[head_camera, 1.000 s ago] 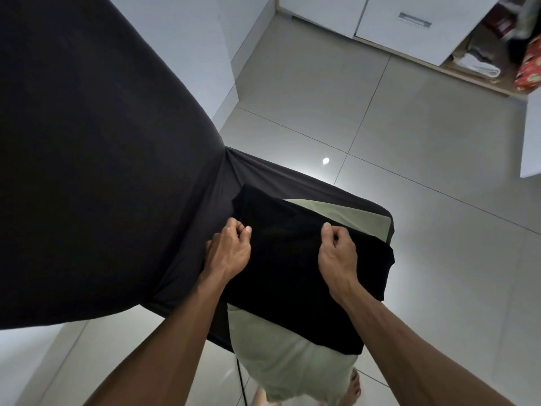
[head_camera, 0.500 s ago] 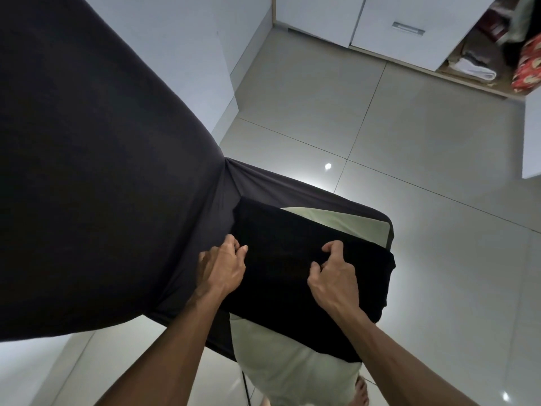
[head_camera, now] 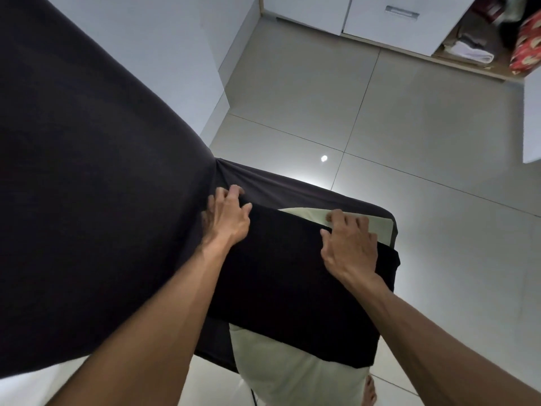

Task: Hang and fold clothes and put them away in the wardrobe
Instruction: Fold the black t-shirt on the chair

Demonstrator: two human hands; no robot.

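The left hand (head_camera: 227, 218) rests on the folded black garment (head_camera: 292, 276), fingers loosely bent, holding nothing. The right hand (head_camera: 349, 247) grips its far edge

**No legible writing in view**

Nothing here can be read: no word, label, brand or number. The red package (head_camera: 525, 48) in the open wardrobe (head_camera: 456, 39) at upper right carries a pale printed pattern, but it is too small and blurred to tell whether any of it is lettering.
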